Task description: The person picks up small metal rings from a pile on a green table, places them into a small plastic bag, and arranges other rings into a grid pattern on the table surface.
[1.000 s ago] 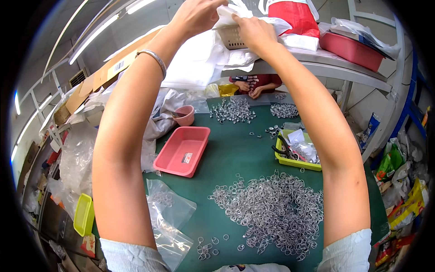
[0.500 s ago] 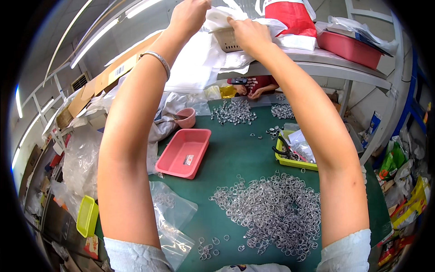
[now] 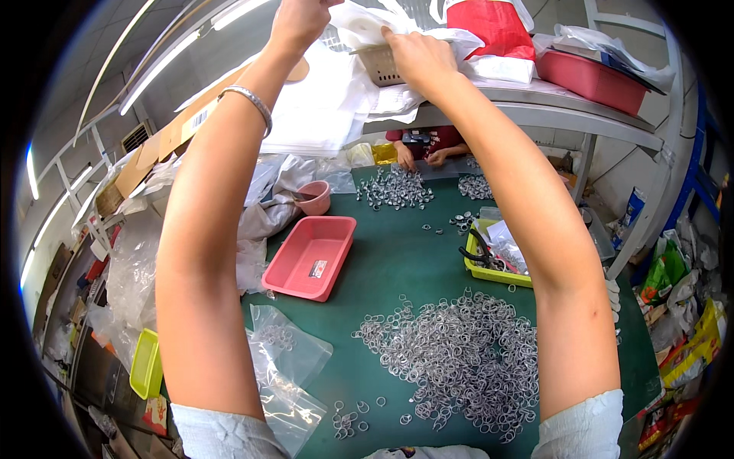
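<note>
Both my arms reach up to a raised shelf. My left hand (image 3: 300, 24), a silver bangle (image 3: 252, 103) on its wrist, is closed at the top edge; its fingertips are partly cut off, and anything in them is hidden. My right hand (image 3: 422, 60) pinches a white plastic bag (image 3: 359, 24) lying over a beige slotted basket (image 3: 380, 66). Below, on the green table, a large heap of silver metal rings (image 3: 466, 359) spreads between my forearms. A clear plastic bag (image 3: 287, 344) with some rings in it lies beside my left forearm.
A pink tray (image 3: 312, 256), a small pink bowl (image 3: 313, 199) and a yellow-green tray (image 3: 497, 271) with black-handled pliers stand on the table. Across it, another person's hands (image 3: 420, 158) are near a pile of small metal pieces (image 3: 394, 188). The shelf (image 3: 550, 99) holds a red bag (image 3: 489, 30).
My left hand and forearm have shifted left, away from the basket. My right hand stays nearly in place. The other person's hands have moved toward the small metal pieces.
</note>
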`<state>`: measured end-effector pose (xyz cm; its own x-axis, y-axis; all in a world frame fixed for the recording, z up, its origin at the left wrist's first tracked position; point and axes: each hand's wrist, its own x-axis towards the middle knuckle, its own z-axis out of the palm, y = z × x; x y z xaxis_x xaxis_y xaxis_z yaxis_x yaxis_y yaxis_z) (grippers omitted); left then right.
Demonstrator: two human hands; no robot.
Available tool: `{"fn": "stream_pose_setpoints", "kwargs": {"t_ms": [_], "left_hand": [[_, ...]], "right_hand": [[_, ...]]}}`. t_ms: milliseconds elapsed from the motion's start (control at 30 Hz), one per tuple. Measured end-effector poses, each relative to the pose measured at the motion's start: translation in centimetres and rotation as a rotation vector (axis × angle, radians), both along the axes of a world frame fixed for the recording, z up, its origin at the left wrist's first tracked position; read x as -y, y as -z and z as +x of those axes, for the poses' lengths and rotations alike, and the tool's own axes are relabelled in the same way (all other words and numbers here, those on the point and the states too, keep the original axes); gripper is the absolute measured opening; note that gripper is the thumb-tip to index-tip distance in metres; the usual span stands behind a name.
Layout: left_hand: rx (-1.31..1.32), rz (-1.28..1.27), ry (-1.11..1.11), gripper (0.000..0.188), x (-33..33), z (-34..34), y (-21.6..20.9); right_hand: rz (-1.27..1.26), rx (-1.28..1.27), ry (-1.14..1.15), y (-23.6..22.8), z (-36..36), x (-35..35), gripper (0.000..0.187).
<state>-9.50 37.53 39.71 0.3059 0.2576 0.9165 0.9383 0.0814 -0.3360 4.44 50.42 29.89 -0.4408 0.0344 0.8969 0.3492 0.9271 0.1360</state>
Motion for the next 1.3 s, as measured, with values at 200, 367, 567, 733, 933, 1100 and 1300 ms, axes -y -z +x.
{"fn": "stream_pose_setpoints", "kwargs": {"t_ms": [200,367,567,733,933,1100,1300], "left_hand": [[-0.103,0.234,-0.016,0.01,1.2,1.2,1.7],[-0.155,0.315,0.038,0.007,1.0,2.8,3.1],[-0.027,0.221,-0.118,0.011,1.6,1.8,2.2],[0.231,0.176,0.01,0.015,1.2,2.3,1.5],[0.249,0.141,-0.242,0.018,1.8,0.9,0.7],[0.258,0.214,-0.314,0.021,4.2,2.1,0.6],[0.004,0.261,-0.227,0.019,7.5,5.4,0.5]], "right_hand": [[-0.004,0.01,0.017,0.1,-0.1,-0.1,0.049],[0.008,0.011,0.021,0.2,-0.2,-0.1,0.049],[0.035,0.006,0.037,0.1,-0.4,0.0,0.048],[0.034,0.022,0.044,0.0,-0.4,0.0,0.046],[0.033,0.053,0.063,0.0,-0.4,0.3,0.047],[0.033,0.054,0.054,0.1,-0.6,0.2,0.049],[0.021,0.046,0.041,-0.1,-0.4,0.4,0.049]]}}
